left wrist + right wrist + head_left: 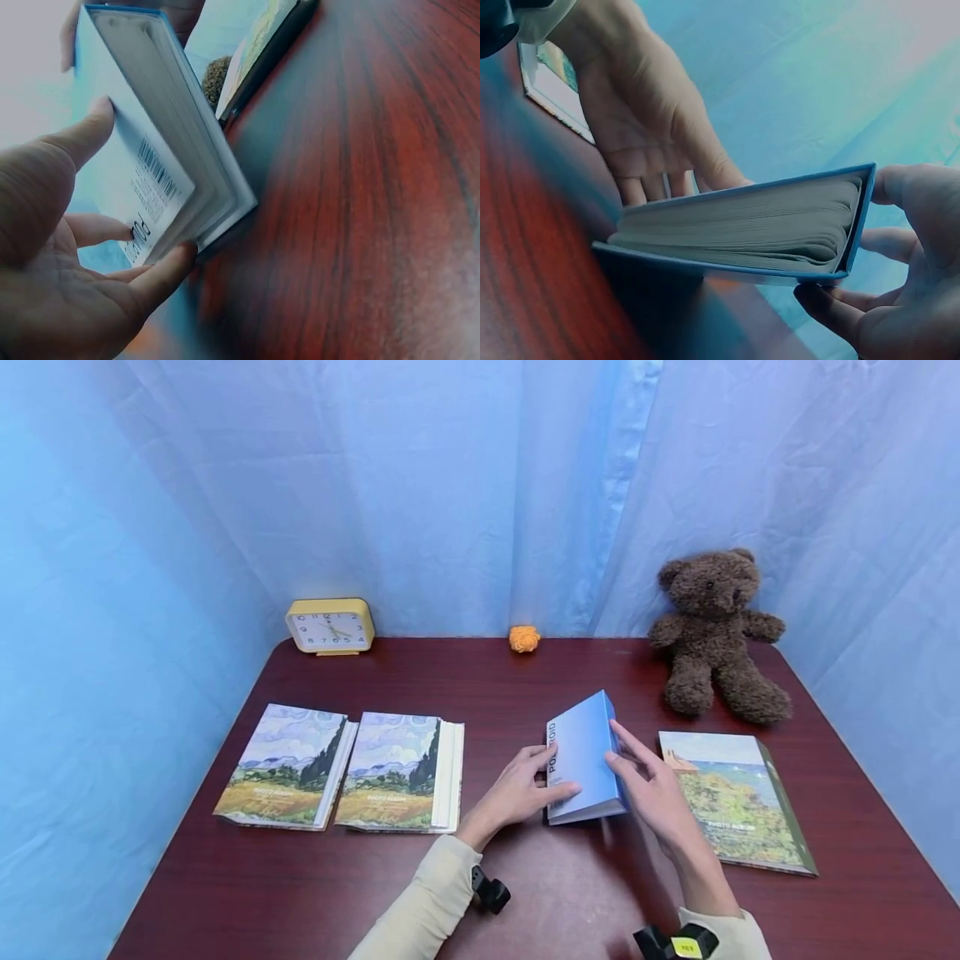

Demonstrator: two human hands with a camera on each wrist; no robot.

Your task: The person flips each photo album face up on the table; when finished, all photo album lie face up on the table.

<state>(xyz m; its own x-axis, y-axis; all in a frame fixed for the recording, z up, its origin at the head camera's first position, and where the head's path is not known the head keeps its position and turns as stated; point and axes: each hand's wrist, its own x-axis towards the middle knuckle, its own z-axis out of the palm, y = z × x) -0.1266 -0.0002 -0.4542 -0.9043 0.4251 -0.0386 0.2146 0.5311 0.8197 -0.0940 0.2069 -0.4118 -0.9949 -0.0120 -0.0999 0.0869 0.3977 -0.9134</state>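
Note:
A blue photo album (585,752) with dark lettering on its cover is held tilted over the table, between both hands. My left hand (517,789) grips its opening edge, thumb on the cover and other fingers along the page side; the left wrist view shows a barcode on that cover (124,165). At the spine, my right hand (660,797) holds the album, its fingers spread over the spine's edges in the right wrist view. Pale page edges (742,225) show between the slightly parted covers. Beside the right hand lies a photo album with a seaside painting (731,793).
Two photo albums with wheat-field paintings, one far left (285,764) and one nearer (393,768), lie side by side. At the back stand a yellow clock (330,627), an orange ball-like thing (524,638) and a brown teddy bear (716,635). Blue curtains (420,493) surround the dark red table (555,893).

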